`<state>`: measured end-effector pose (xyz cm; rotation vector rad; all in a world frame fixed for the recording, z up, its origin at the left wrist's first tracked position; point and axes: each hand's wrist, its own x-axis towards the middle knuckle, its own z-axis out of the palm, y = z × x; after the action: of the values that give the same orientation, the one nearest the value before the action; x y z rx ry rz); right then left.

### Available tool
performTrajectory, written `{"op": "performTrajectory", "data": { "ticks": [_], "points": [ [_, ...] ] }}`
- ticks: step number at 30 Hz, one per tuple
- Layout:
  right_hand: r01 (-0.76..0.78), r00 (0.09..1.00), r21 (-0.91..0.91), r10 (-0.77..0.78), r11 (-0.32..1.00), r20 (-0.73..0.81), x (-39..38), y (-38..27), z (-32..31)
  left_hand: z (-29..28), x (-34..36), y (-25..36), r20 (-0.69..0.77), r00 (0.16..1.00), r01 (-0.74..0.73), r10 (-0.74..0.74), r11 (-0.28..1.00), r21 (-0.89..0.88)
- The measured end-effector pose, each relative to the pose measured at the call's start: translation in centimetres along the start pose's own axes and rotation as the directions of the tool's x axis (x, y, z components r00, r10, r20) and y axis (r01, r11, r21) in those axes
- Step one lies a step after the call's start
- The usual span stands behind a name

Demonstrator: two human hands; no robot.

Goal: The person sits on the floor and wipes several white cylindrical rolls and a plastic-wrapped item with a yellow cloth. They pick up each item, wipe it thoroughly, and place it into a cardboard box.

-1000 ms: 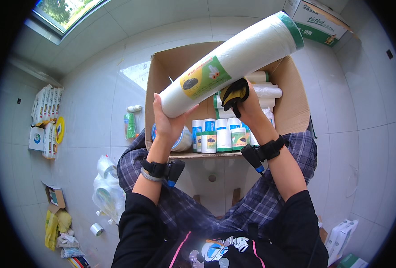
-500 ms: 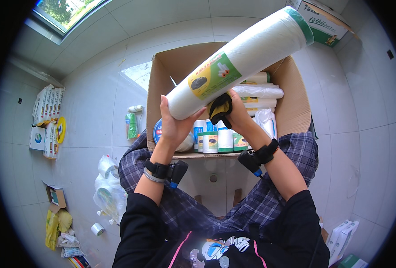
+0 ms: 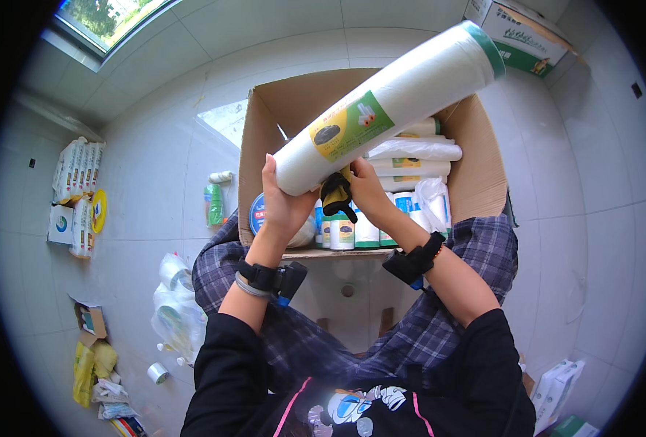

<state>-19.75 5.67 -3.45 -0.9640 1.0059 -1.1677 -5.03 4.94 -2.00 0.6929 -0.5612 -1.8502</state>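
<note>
A long white roll of plastic film [image 3: 428,80], with a green end and a yellow-green label, slants up to the right above an open cardboard box. My left hand [image 3: 288,204] is closed round its lower end, thumb along the left side. Just under the roll, my right hand [image 3: 370,191] is closed on a crumpled black-and-yellow work glove [image 3: 336,195], which hangs near my left fingers. The roll partly hides the right fingertips. Inside the cardboard box [image 3: 483,175], several white rolls [image 3: 416,150] lie at the right, and short upright rolls [image 3: 343,234] line the near side.
My knees flank the box. On the floor to the left are a paint roller [image 3: 221,177], a plastic bag of rolls [image 3: 177,309] and a small loose roll [image 3: 159,373]. Stacked white packs [image 3: 79,175] stand farther left. Another carton [image 3: 516,36] sits at the far right.
My right hand and the glove have moved left and slightly down, closer to my left hand. The film roll has shifted down slightly at its green end. My left hand stays on the roll.
</note>
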Motion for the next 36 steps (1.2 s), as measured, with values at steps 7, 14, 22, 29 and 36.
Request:
{"op": "performTrajectory", "data": {
  "ticks": [7, 14, 22, 29, 36],
  "points": [
    [-0.058, 0.995, 0.037, 0.06, 0.998, -0.077, -0.3, -1.2, -0.8, 0.8, -0.4, 1.5, 0.055, 0.998, -0.037, 0.029, 0.986, 0.161],
    [-0.007, 0.997, -0.25, -0.012, 0.968, -0.074, -0.7, -1.5, -1.5, 0.7, -0.5, 1.7, 0.057, 0.998, -0.045, 0.029, 0.948, 0.314],
    [0.006, 0.998, -0.088, -0.011, 0.996, -0.054, -0.1, -1.1, -2.2, 0.3, -0.7, 2.4, 0.023, 0.998, -0.063, 0.059, 0.898, 0.436],
    [0.051, 0.999, 0.207, -0.047, 0.977, -0.024, 0.7, -0.8, -3.9, 0.2, -0.5, 2.6, -0.031, 0.984, -0.144, 0.176, 0.884, 0.445],
    [0.095, 0.993, 0.329, -0.064, 0.94, -0.104, 0.2, -3.1, -6.2, -2.2, -0.1, 2.9, -0.179, 0.957, -0.14, 0.227, 0.907, 0.397]
  ]
}}
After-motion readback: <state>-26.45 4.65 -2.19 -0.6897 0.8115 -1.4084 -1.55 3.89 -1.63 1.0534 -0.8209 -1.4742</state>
